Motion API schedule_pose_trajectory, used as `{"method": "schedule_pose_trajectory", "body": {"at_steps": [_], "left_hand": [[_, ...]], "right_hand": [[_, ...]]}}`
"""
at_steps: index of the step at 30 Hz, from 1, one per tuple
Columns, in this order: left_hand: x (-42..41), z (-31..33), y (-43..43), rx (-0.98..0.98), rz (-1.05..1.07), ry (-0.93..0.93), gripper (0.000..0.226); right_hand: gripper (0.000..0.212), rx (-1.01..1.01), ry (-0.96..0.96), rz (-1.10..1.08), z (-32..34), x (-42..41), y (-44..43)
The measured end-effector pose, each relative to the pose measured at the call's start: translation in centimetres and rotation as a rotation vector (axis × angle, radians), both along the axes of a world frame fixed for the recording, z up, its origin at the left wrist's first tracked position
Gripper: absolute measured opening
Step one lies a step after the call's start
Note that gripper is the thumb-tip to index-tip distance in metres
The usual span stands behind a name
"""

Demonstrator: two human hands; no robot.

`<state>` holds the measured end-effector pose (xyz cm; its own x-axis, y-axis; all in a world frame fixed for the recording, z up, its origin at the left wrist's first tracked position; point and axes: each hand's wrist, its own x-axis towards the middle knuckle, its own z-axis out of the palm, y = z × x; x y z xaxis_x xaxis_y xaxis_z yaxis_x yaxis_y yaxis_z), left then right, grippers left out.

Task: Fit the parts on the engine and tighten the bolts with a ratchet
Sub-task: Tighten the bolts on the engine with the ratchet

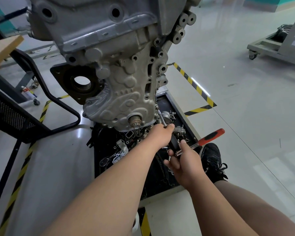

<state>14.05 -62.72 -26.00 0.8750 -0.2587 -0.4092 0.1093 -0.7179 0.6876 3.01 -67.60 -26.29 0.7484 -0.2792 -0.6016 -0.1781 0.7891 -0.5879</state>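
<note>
Below the engine (119, 92), loose parts (121, 148) crowd the black tray (178, 108).

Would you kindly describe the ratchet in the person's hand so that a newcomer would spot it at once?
Find the big grey engine above the parts tray. Just below the engine's lower end, the right hand holds the ratchet, its shaft pointing up to the right. Its red-and-black grip stands out from the grey metal parts around it.
</note>
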Motion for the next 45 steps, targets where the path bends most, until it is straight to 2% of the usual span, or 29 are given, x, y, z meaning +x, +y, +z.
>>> {"method": "schedule_pose_trajectory", "body": {"at_steps": [4,6,10,13,17,19,20,23,26,28,30,32,36,40,45], "left_hand": [[-0.1,0.4,0.1,0.004,0.002,0.013,0.043],[-0.2,0.7,0.1,-0.027,0.028,0.045,0.049],[-0.7,1.2,0.7,-0.067,0.124,0.14,0.047],[-1.0,1.2,2.1,-0.087,0.051,0.088,0.041],[-1.4,1.8,5.7,-0.091,-0.016,0.098,0.037],[-1.6,2.0,7.9,-0.101,0.004,0.106,0.043],[-1.5,1.9,9.0,-0.119,0.037,0.108,0.039],[-0.9,1.8,12.1,-0.205,0.261,0.221,0.016],[-0.1,1.5,15.0,-0.46,0.557,0.471,0.018],[0.4,1.6,16.5,-0.658,0.651,0.578,0.024],[1.1,1.6,17.4,-0.773,0.706,0.645,0.031],[1.8,1.3,17.8,-0.824,0.733,0.67,0.034],[2.7,1.2,17.6,-0.866,0.772,0.674,0.023],[3.2,1.3,17.7,-0.874,0.806,0.645,0.034],[2.8,1.3,18.0,-0.835,0.828,0.589,0.029]], "right_hand": [[0.029,0.06,-0.007,0.023,0.2,-0.2,-0.2],[0.03,0.012,-0.01,0.086,0.1,-0.2,-0.3],[0.023,-0.236,0.022,0.221,0.1,-0.7,-0.5],[0.013,-0.483,0.092,0.228,0.5,-2.0,-0.7],[0.019,-0.671,0.151,0.265,1.7,-4.3,-0.2],[0.021,-0.787,0.171,0.322,2.5,-5.2,0.6],[0.023,-0.826,0.17,0.351,2.8,-5.5,1.1],[0.019,-0.812,0.133,0.425,3.1,-5.8,2.9],[0.017,-0.787,0.099,0.486,2.8,-5.0,4.6],[0.019,-0.792,0.076,0.528,2.6,-4.4,5.4],[0.025,-0.786,0.051,0.553,2.4,-3.9,6.2],[0.028,-0.79,0.033,0.579,2.5,-3.4,6.8],[0.027,-0.785,0.018,0.575,2.8,-2.4,7.4],[0.028,-0.825,0.009,0.599,2.7,-2.1,7.4],[0.044,-0.851,-0.001,0.612,2.2,-2.7,7.7]]}}
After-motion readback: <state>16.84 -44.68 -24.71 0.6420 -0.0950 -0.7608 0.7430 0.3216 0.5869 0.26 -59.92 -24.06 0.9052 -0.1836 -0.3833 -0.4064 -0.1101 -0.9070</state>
